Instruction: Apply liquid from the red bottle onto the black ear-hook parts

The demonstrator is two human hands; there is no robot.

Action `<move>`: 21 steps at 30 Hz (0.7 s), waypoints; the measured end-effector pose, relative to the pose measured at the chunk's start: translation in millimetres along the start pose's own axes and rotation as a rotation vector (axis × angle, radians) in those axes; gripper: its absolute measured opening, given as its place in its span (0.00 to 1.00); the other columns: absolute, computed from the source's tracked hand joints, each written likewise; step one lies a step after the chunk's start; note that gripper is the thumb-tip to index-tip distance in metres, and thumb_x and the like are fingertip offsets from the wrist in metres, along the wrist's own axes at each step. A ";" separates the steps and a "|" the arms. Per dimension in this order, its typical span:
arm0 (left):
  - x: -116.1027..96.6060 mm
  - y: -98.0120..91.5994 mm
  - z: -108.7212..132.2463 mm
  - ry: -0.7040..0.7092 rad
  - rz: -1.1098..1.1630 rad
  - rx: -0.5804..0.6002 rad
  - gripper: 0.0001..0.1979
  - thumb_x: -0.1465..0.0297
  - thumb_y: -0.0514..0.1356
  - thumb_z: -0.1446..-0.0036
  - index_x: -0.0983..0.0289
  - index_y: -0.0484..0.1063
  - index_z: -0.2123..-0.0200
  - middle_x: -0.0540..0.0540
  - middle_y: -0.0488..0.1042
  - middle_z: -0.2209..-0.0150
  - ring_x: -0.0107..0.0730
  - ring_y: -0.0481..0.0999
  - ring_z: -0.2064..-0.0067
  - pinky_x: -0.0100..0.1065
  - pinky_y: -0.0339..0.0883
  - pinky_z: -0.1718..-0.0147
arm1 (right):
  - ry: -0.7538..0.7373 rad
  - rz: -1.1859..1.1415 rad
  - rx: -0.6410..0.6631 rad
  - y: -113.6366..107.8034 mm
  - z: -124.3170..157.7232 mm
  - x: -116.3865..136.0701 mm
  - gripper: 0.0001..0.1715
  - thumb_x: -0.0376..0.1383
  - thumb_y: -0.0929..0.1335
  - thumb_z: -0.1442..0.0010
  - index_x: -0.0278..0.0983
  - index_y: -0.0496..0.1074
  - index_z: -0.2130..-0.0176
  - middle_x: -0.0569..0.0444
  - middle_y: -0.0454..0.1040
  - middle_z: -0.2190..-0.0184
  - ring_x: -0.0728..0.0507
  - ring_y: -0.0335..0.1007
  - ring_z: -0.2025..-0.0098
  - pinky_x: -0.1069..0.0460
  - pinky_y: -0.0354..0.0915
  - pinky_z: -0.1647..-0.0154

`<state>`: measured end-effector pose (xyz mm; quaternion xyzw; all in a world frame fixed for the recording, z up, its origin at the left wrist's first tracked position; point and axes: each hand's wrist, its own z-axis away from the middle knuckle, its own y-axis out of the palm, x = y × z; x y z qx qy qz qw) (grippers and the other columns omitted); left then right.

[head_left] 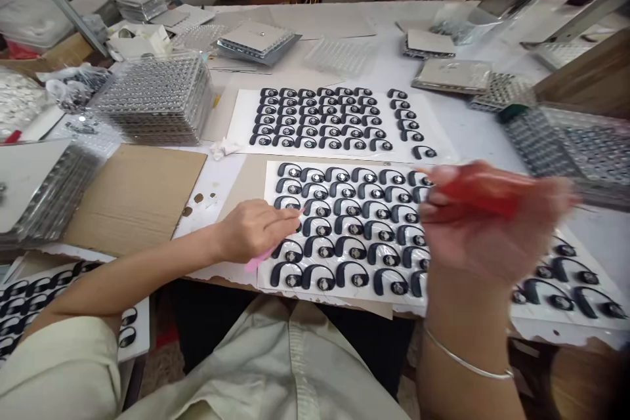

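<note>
My right hand (472, 243) is wrapped round a red squeeze bottle (492, 190), held above the right part of the near sheet. Motion blurs both, and the bottle's thin tip points left. My left hand (258, 230) is closed over the near sheet's left edge, fingertips pinched together. A pink piece of thin material (258, 261) sticks out beneath it. The near white sheet (319, 295) bears rows of black hook-shaped pieces (352, 246), each with a round metallic spot. My right hand and forearm hide some of them.
Behind lies another white sheet (241, 111) of similar hooks. Stacked clear trays (152, 98) stand at the left, beside a cardboard sheet (132, 197). More trays (581, 151) are at the right. One more sheet of hooks (140, 341) sits low at the left.
</note>
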<state>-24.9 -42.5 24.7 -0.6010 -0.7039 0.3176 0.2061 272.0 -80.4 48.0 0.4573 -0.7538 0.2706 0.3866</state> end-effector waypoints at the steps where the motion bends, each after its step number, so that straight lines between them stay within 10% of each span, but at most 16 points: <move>1: 0.9 1.4 1.7 0.029 -0.034 0.008 0.09 0.77 0.60 0.42 0.66 0.72 0.57 0.61 0.80 0.62 0.31 0.80 0.70 0.28 0.73 0.74 | 0.155 -0.159 -0.001 18.9 3.5 2.8 0.21 0.45 0.58 0.35 0.37 0.72 0.67 0.48 0.72 0.73 0.50 0.69 0.78 0.54 0.60 0.83; 10: -11.1 -14.6 14.6 0.162 -0.075 0.165 0.06 0.78 0.55 0.42 0.69 0.73 0.65 0.64 0.80 0.64 0.32 0.77 0.75 0.30 0.67 0.83 | 0.396 -0.291 0.196 73.0 39.5 9.9 0.19 0.47 0.72 0.48 0.39 0.70 0.61 0.52 0.75 0.70 0.44 0.74 0.74 0.53 0.66 0.83; 21: -22.0 0.0 16.9 0.172 -0.212 0.218 0.08 0.80 0.56 0.45 0.71 0.75 0.71 0.65 0.80 0.66 0.30 0.73 0.79 0.30 0.65 0.85 | -0.030 -0.018 0.194 70.7 54.2 -2.2 0.13 0.43 0.73 0.48 0.39 0.74 0.64 0.53 0.73 0.73 0.45 0.70 0.71 0.49 0.68 0.74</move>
